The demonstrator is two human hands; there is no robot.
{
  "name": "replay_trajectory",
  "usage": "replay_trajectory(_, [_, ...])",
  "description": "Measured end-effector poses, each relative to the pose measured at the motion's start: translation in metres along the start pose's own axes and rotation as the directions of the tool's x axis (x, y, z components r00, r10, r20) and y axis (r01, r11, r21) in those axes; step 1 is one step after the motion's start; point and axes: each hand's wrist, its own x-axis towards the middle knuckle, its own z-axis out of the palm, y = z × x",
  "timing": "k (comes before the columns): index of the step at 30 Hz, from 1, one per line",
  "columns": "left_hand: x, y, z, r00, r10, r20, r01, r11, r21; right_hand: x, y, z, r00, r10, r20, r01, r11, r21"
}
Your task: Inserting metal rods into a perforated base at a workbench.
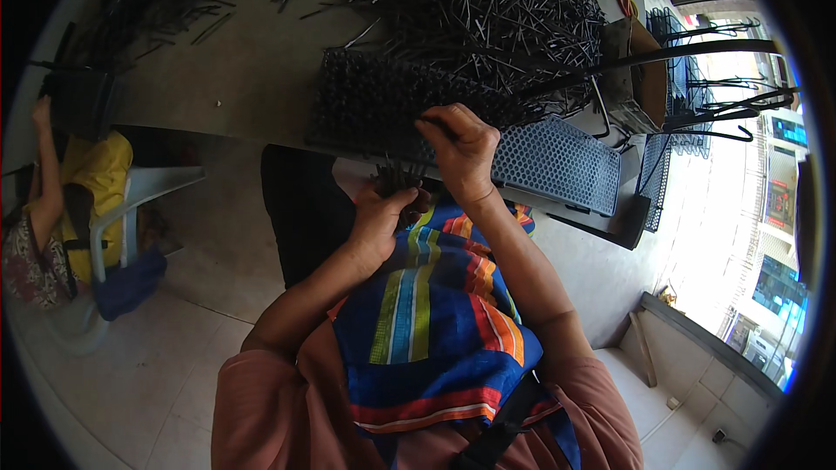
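Note:
My left hand (383,216) is closed around a bundle of thin dark sticks (399,176), held above my lap just off the table's near edge. Fingers pinched together, my right hand (461,144) is over a long rack with a perforated grey top (557,161). Whatever sits between those fingertips is too small and dark to make out. The left and middle stretch of the rack is packed with upright dark sticks (374,100); its right stretch shows bare round holes. A striped blue cloth (435,305) covers my lap.
A large heap of loose dark sticks (488,9) covers the far side of the table (218,87). Right of it stand an open box (640,70) and black wire racks with curved rods (697,122). At far left, another person's arm (48,165) reaches toward a dark rack beside a plastic chair (131,200).

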Motion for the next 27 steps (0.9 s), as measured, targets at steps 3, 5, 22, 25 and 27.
replay_trajectory(3, [0.0, 0.0, 0.001, 1.0, 0.012, 0.021, -0.011, 0.999, -0.04, 0.001, -0.002, 0.002, 1.0, -0.011, 0.02, 0.011, 1.0, -0.008])
replay_trajectory(5, [-0.002, 0.002, 0.003, 1.0, 0.002, 0.004, -0.002, 0.998, -0.063, 0.0, 0.001, 0.006, 0.998, -0.055, 0.011, 0.056, 0.996, -0.067])
replay_trajectory(22, [-0.004, 0.003, 0.005, 0.999, 0.012, 0.032, -0.005, 0.976, -0.216, 0.013, -0.01, 0.002, 0.972, -0.182, 0.146, 0.215, 0.943, -0.255])
replay_trajectory(25, [-0.002, 0.002, 0.003, 0.999, 0.027, 0.032, -0.019, 0.971, -0.24, 0.009, -0.009, -0.001, 0.95, -0.204, 0.235, 0.276, 0.901, -0.335])
replay_trajectory(27, [-0.002, 0.001, 0.004, 0.999, 0.028, 0.042, -0.016, 0.968, -0.25, 0.003, -0.007, -0.008, 0.927, -0.219, 0.305, 0.327, 0.872, -0.365])
